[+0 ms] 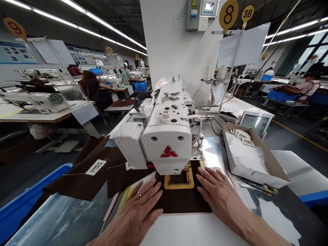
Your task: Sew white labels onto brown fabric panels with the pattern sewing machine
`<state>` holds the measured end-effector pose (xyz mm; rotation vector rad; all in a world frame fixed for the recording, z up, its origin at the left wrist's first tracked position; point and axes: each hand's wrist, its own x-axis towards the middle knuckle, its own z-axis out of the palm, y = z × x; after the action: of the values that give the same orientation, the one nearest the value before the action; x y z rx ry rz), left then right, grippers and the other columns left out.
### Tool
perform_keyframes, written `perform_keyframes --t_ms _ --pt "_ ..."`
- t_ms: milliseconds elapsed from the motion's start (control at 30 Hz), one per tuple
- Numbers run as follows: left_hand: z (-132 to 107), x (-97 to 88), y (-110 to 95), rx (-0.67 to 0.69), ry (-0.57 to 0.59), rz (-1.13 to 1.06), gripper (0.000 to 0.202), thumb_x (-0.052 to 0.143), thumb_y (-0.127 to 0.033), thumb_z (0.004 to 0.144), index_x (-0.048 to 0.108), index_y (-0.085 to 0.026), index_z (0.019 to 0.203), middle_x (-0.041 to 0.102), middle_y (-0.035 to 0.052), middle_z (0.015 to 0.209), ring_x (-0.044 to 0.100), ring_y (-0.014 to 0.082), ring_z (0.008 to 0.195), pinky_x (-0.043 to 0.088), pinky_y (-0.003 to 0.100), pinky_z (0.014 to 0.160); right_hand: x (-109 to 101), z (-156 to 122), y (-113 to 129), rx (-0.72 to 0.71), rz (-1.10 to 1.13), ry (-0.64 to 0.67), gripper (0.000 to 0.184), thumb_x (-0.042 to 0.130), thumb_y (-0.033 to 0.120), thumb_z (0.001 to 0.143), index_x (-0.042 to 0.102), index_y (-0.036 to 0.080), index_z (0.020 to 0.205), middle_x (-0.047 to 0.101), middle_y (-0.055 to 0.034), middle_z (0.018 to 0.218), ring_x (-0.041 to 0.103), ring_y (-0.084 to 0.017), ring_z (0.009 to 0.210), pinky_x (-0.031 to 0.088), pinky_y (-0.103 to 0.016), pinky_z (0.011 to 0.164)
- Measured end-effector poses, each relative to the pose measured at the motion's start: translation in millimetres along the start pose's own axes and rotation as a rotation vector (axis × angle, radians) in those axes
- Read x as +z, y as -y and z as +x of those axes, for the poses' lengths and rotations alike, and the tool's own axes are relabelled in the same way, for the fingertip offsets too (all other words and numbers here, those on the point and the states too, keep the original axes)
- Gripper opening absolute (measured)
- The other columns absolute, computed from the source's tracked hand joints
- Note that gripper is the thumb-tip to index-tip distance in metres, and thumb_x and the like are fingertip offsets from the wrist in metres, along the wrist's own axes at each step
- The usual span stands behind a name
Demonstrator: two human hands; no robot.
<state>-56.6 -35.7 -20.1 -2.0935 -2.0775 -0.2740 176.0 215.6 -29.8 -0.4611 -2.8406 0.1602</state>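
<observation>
Beneath the head of a white sewing machine [166, 136] lies a dark brown fabric piece [184, 203], with a yellow clamp frame [179, 186] over it. My left hand [139, 208], a ring on one finger, rests flat at the fabric's left edge, fingers stretched out. On the opposite side my right hand [217, 189] lies flat on the fabric's right edge, its fingers spread. Neither hand grips anything. To the left, more brown fabric carries a white label [96, 167] reading "BIMBA Y LOLA", with loose thread trailing from it.
A cardboard box [271, 172] holding white labels stands right of the machine, with small tools [263, 187] in front of it. Behind the box is a screen [256, 123]. A blue bin [30, 191] borders the left side. Thread cones [208, 73] stand behind. Other people sit at distant machines.
</observation>
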Motion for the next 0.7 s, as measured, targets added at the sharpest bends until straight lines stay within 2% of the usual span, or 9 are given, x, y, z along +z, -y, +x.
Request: perform_keyframes --t_ms 167,267,400,533,633,700 --pt "-1.6 7.0 -0.5 0.005 0.036 0.04 0.054 0.058 -0.046 0.108 0.049 -0.026 0.157 0.046 0.0009 0.162 0.041 0.0272 0.152 0.037 0.044 0.126 6.3 -14.3 -3.5 -0.046 -0.003 0.005 0.041 0.048 0.027 0.106 0.067 0.022 0.143 0.055 -0.0081 0.155 0.054 -0.034 0.141 0.047 -0.06 0.114" --pt "-5.3 8.2 0.5 0.001 0.005 0.086 0.052 0.055 -0.047 0.109 0.05 -0.025 0.156 0.043 0.001 0.163 0.039 0.0268 0.153 0.035 0.044 0.127 4.1 -15.5 -4.2 -0.044 -0.01 -0.017 0.042 0.047 0.026 0.107 0.065 0.018 0.144 0.053 -0.0099 0.157 0.054 -0.036 0.141 0.049 -0.06 0.112" --pt "-14.6 -0.3 -7.9 0.065 -0.061 0.094 0.05 0.056 -0.042 0.108 0.051 -0.024 0.154 0.044 0.001 0.164 0.039 0.0249 0.153 0.019 0.042 0.133 -8.2 -28.6 4.0 -0.1 0.012 -0.067 0.039 0.043 0.025 0.109 0.067 0.021 0.14 0.055 -0.0066 0.156 0.056 -0.032 0.138 0.053 -0.054 0.109" --pt "-18.6 -10.6 -12.8 0.129 -0.07 0.147 0.049 0.059 -0.048 0.107 0.057 -0.024 0.15 0.048 -0.0007 0.161 0.036 0.0236 0.154 0.005 0.038 0.134 -12.9 -44.0 13.5 -0.174 -0.007 -0.194 0.03 0.048 0.031 0.11 0.074 0.027 0.125 0.068 0.0004 0.141 0.067 -0.027 0.124 0.055 -0.05 0.106" --pt "-21.3 -6.5 -4.5 0.168 -0.102 0.203 0.055 0.061 -0.055 0.104 0.058 -0.023 0.149 0.049 -0.0009 0.16 0.034 0.024 0.155 0.005 0.036 0.133 -10.5 -47.0 14.5 -0.224 -0.096 -0.299 0.029 0.049 0.034 0.111 0.075 0.026 0.121 0.072 0.0007 0.135 0.071 -0.025 0.116 0.058 -0.045 0.099" --pt "-25.4 3.5 5.6 0.23 -0.16 0.202 0.06 0.061 -0.058 0.103 0.056 -0.022 0.151 0.053 0.0004 0.157 0.039 0.0247 0.153 0.011 0.036 0.133 -8.7 -46.5 12.1 -0.272 -0.157 -0.359 0.03 0.048 0.035 0.111 0.075 0.025 0.118 0.074 0.0007 0.131 0.073 -0.023 0.11 0.059 -0.042 0.096"
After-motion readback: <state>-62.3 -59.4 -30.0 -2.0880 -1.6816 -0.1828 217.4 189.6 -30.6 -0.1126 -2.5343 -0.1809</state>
